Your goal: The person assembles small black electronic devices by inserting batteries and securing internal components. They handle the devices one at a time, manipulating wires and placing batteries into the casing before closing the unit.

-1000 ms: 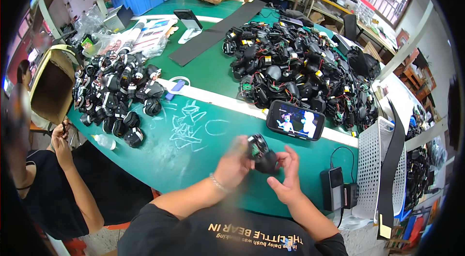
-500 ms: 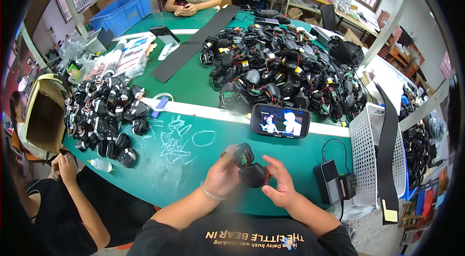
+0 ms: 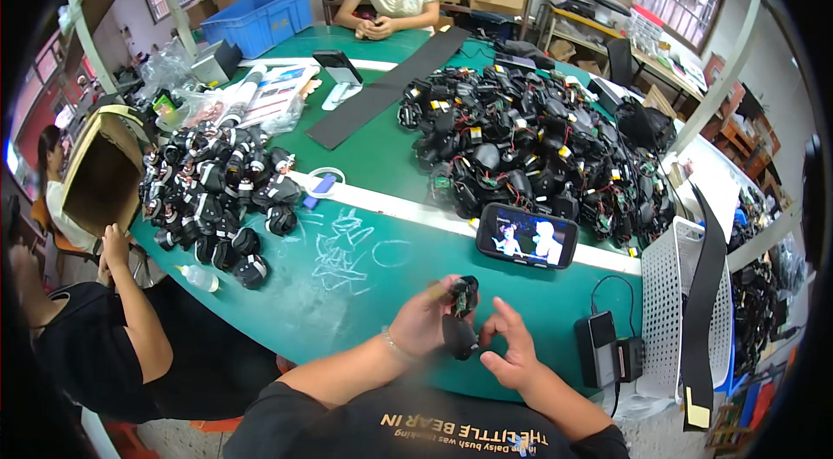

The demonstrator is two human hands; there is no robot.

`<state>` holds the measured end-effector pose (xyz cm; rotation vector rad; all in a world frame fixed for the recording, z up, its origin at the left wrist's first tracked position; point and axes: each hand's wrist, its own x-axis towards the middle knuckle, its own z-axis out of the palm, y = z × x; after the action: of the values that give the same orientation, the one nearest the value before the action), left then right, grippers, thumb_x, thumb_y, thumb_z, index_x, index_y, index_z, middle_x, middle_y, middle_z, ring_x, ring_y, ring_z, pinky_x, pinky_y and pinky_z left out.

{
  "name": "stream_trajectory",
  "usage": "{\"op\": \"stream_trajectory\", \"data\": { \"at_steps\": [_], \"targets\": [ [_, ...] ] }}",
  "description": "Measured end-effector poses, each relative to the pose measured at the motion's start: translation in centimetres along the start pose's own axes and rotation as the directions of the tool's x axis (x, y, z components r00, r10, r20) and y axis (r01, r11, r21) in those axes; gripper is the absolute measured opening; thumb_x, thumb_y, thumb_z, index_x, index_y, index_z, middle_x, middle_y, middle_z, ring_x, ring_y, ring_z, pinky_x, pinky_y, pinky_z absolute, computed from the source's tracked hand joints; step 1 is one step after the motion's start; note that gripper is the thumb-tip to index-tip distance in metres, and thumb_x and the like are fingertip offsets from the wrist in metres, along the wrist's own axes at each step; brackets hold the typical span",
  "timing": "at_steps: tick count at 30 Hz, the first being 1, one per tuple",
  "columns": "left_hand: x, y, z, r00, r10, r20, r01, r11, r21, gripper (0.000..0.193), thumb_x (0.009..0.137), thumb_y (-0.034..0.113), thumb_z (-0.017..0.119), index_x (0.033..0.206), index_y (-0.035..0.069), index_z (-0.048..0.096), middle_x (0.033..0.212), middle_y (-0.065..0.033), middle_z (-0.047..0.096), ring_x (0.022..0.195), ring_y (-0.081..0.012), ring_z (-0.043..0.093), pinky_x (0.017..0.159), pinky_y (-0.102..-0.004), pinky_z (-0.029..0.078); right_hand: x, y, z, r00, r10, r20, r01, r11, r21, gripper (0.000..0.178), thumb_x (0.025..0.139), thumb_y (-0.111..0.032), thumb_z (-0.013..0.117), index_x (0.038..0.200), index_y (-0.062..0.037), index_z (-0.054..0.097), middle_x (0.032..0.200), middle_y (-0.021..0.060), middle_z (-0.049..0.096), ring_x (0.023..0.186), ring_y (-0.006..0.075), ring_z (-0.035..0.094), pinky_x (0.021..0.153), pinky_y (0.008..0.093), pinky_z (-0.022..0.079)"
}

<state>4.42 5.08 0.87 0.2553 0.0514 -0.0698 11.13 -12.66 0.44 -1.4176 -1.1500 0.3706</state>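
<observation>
Over the near part of the green table, my left hand (image 3: 418,323) grips a small black plastic device (image 3: 460,336). The device looks split into two parts: an upper piece showing a bit of green circuit board, and a smooth rounded shell hanging below it. Beside the shell, on its right, my right hand (image 3: 514,344) has its fingers apart and holds nothing; whether a fingertip touches the shell I cannot tell. Beyond my hands lies a big heap of similar black devices (image 3: 486,157) with red wires and green boards. A phone (image 3: 527,236) playing a video leans in front of that heap.
To the left sits a pile of black-and-white parts (image 3: 208,190) with a small bottle (image 3: 200,278). A black power adapter (image 3: 597,346) and white perforated basket (image 3: 661,311) are at right. A long black strip (image 3: 390,86) crosses the table. Co-workers sit opposite and at left.
The view has shifted, so the table things sit further right and lower. My left hand still holds the device, turned somewhat; my right hand's fingers have moved a little, staying apart.
</observation>
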Motion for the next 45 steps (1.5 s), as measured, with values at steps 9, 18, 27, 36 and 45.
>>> {"op": "stream_trajectory", "data": {
  "at_steps": [9,18,27,36,45],
  "targets": [
    [-0.1,0.0,-1.5,0.995,-0.036,-0.091,0.039,0.999,0.026,0.024,0.088,0.027,0.051,0.101,0.008,0.058,0.096,-0.0072,0.06,0.085,-0.0207,0.058,0.077,-0.0357,0.049,0.8,-0.7,-0.5,0.995,0.022,0.094,-0.007,0.987,-0.161,0.071,0.073,-0.015,0.068,0.135,-0.0041,0.035,0.094,0.0116,0.059,0.068,0.02,0.053,0.068,0.0325,0.044],
    [-0.1,-0.5,-1.3,0.976,0.012,-0.216,0.001,0.998,0.061,0.022,0.087,0.026,0.053,0.096,0.008,0.06,0.093,-0.0042,0.06,0.083,-0.0177,0.055,0.081,-0.0343,0.044,1.1,-1.6,-0.1,0.991,0.084,0.106,-0.058,0.971,-0.231,0.069,0.075,-0.012,0.066,0.135,-0.0041,0.034,0.077,0.0105,0.058,0.065,0.0207,0.055,0.064,0.0337,0.044],
    [0.2,-0.6,-1.8,0.965,-0.012,-0.264,0.019,0.999,0.027,0.023,0.086,0.028,0.053,0.096,0.008,0.06,0.089,-0.0066,0.061,0.078,-0.0212,0.056,0.073,-0.0352,0.046,0.7,-1.2,0.6,0.994,0.087,0.062,-0.068,0.963,-0.261,0.068,0.075,-0.014,0.066,0.134,-0.0035,0.034,0.078,0.0103,0.057,0.069,0.0225,0.056,0.066,0.0337,0.044],
    [0.1,-0.6,-1.4,0.945,0.014,-0.326,-0.008,1.0,0.018,0.021,0.086,0.027,0.055,0.093,0.008,0.059,0.089,-0.0066,0.06,0.078,-0.0222,0.055,0.072,-0.0364,0.046,0.7,-1.5,0.5,0.983,0.178,0.04,-0.161,0.951,-0.265,0.068,0.076,-0.015,0.066,0.136,-0.0057,0.034,0.077,0.0098,0.057,0.071,0.0239,0.056,0.069,0.035,0.044],
    [0.1,-0.4,-0.6,0.947,-0.002,-0.321,0.005,1.0,0.008,0.012,0.087,0.022,0.055,0.089,0.011,0.051,0.086,-0.0058,0.058,0.078,-0.0197,0.057,0.071,-0.0359,0.049,0.2,-0.7,0.6,0.986,0.164,-0.03,-0.167,0.953,-0.251,0.073,0.074,-0.01,0.067,0.137,-0.0044,0.03,0.076,0.0104,0.057,0.067,0.0224,0.056,0.067,0.0331,0.045]
  ]
}}
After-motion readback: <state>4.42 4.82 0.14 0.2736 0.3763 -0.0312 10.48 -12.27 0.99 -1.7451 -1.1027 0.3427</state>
